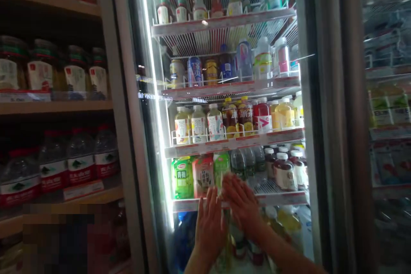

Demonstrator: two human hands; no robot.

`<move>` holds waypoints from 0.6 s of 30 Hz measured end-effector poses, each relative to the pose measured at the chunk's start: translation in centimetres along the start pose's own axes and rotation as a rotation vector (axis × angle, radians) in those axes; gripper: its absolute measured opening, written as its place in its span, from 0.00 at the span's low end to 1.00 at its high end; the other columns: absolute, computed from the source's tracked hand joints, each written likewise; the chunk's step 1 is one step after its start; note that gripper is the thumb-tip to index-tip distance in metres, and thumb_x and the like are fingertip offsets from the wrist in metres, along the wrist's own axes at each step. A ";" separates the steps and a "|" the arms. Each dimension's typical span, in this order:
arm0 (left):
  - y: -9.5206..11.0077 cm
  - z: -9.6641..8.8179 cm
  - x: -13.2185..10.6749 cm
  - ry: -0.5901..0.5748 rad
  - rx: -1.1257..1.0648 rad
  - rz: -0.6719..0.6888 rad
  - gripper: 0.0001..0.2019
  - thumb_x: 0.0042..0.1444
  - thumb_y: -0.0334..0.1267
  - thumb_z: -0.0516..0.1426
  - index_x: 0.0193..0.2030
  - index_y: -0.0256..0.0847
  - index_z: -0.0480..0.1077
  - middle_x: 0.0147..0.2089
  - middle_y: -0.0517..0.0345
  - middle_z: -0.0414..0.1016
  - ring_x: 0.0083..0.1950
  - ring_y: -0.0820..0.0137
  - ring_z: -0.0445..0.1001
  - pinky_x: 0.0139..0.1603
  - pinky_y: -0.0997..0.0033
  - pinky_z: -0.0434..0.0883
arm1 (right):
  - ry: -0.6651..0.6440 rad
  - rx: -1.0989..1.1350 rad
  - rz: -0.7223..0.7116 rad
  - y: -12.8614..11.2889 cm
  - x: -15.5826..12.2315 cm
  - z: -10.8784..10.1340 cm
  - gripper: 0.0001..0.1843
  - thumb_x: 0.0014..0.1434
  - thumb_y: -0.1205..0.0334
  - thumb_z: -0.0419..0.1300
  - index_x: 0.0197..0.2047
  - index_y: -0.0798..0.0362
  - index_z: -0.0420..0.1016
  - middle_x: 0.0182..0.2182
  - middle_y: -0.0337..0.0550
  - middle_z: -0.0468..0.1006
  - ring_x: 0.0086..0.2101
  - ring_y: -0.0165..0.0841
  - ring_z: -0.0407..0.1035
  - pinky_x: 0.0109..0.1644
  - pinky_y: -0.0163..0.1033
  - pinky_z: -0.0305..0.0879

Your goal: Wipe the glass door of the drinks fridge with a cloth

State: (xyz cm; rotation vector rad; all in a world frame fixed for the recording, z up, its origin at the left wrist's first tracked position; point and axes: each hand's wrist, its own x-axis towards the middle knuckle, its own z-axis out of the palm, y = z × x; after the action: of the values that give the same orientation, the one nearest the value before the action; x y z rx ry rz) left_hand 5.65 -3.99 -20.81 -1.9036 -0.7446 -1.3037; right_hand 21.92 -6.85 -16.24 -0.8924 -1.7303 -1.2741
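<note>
Both my hands are raised in front of an open, lit drinks fridge. My left hand (210, 222) is flat with fingers stretched upward, just below the shelf edge (289, 198). My right hand (241, 203) is spread open beside it, its fingertips against a green bottle (221, 167) on that shelf. A pale green bottle seems to stand between the two palms, but it is blurred and I cannot tell whether either hand grips it. Green and pink cartons (192, 176) stand to the left on the same shelf, dark bottles (284, 171) to the right.
Upper fridge shelves (224, 20) hold rows of bottles and cans. The fridge door frame (128, 115) stands on the left, a second glass door (385, 115) on the right. Wooden shelves (54, 107) at left carry jars and large water bottles (80, 158).
</note>
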 end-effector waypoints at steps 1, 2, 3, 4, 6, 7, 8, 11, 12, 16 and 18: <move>0.7 0.2 -0.6 -0.012 0.003 0.014 0.34 0.55 0.26 0.49 0.68 0.36 0.43 0.71 0.49 0.42 0.71 0.63 0.43 0.70 0.59 0.45 | -0.026 -0.010 -0.053 0.4 -1.3 -0.5 0.21 0.58 0.71 0.50 0.53 0.50 0.71 0.60 0.38 0.64 0.65 0.37 0.45 0.69 0.47 0.39; 1.3 0.5 -1.2 -0.022 0.008 -0.002 0.34 0.55 0.27 0.49 0.68 0.35 0.44 0.71 0.49 0.43 0.71 0.63 0.43 0.70 0.60 0.43 | -0.056 -0.025 -0.092 1.2 -2.3 -1.1 0.22 0.58 0.72 0.49 0.53 0.49 0.71 0.62 0.36 0.62 0.65 0.37 0.45 0.69 0.47 0.39; 1.8 0.8 -1.6 -0.029 0.012 -0.033 0.34 0.55 0.27 0.50 0.68 0.35 0.44 0.71 0.48 0.42 0.71 0.62 0.42 0.70 0.59 0.42 | -0.062 -0.048 -0.091 2.4 -2.9 -1.7 0.22 0.57 0.73 0.49 0.53 0.50 0.71 0.63 0.36 0.60 0.65 0.37 0.46 0.69 0.47 0.40; 2.4 1.1 -1.8 -0.030 0.006 -0.058 0.34 0.55 0.28 0.50 0.68 0.35 0.44 0.71 0.48 0.42 0.71 0.62 0.42 0.70 0.59 0.42 | -0.041 -0.076 -0.051 3.9 -3.1 -2.4 0.23 0.57 0.74 0.50 0.55 0.50 0.69 0.64 0.38 0.57 0.65 0.38 0.45 0.68 0.49 0.41; 3.5 1.4 -1.6 -0.014 -0.046 -0.069 0.34 0.56 0.31 0.51 0.68 0.37 0.44 0.71 0.49 0.43 0.71 0.61 0.42 0.70 0.57 0.41 | 0.056 -0.139 0.118 6.9 -2.8 -3.6 0.27 0.57 0.73 0.50 0.60 0.51 0.64 0.66 0.43 0.52 0.65 0.42 0.44 0.67 0.54 0.44; 4.1 1.5 -1.1 0.000 -0.077 -0.059 0.34 0.56 0.33 0.52 0.68 0.37 0.44 0.70 0.49 0.45 0.71 0.61 0.43 0.70 0.56 0.41 | 0.116 -0.160 0.200 8.1 -2.9 -4.1 0.28 0.58 0.73 0.50 0.62 0.51 0.60 0.66 0.45 0.51 0.65 0.44 0.43 0.66 0.56 0.45; 4.6 1.6 -0.6 0.004 -0.097 -0.042 0.34 0.56 0.33 0.51 0.68 0.37 0.44 0.70 0.50 0.47 0.71 0.61 0.44 0.70 0.56 0.41 | 0.156 -0.165 0.252 8.8 -3.2 -4.4 0.30 0.58 0.72 0.50 0.64 0.50 0.57 0.66 0.46 0.50 0.65 0.45 0.42 0.65 0.58 0.47; 5.7 1.7 1.1 -0.023 -0.077 -0.027 0.33 0.54 0.30 0.51 0.67 0.35 0.47 0.69 0.47 0.51 0.70 0.60 0.44 0.70 0.56 0.42 | 0.074 -0.126 0.249 8.5 -6.7 -5.1 0.33 0.58 0.73 0.49 0.66 0.48 0.52 0.67 0.45 0.49 0.65 0.44 0.43 0.65 0.58 0.48; 5.9 1.8 1.5 -0.034 -0.053 -0.023 0.33 0.53 0.28 0.51 0.67 0.35 0.48 0.68 0.46 0.52 0.71 0.60 0.44 0.70 0.56 0.42 | 0.012 -0.118 0.225 8.2 -8.2 -5.4 0.33 0.58 0.74 0.49 0.66 0.48 0.52 0.67 0.44 0.49 0.65 0.43 0.44 0.66 0.56 0.47; 5.6 2.3 1.8 -0.024 -0.024 0.005 0.33 0.52 0.26 0.50 0.66 0.35 0.50 0.67 0.45 0.56 0.71 0.60 0.43 0.70 0.55 0.41 | 0.004 -0.171 0.246 10.1 -9.6 -6.2 0.34 0.59 0.73 0.49 0.67 0.46 0.50 0.67 0.43 0.48 0.65 0.42 0.44 0.66 0.56 0.48; 5.3 2.5 1.7 -0.018 -0.032 0.001 0.33 0.52 0.26 0.50 0.67 0.35 0.49 0.66 0.45 0.56 0.71 0.60 0.43 0.70 0.55 0.41 | 0.154 -0.220 0.371 12.3 -8.0 -6.4 0.34 0.60 0.72 0.49 0.67 0.45 0.46 0.68 0.44 0.44 0.65 0.44 0.43 0.64 0.60 0.50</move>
State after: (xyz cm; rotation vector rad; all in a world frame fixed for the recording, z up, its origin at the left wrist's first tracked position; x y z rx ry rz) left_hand 11.67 -5.00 -21.07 -1.9436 -0.7359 -1.3062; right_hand 37.41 -10.66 -17.22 -1.1484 -1.2500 -1.2578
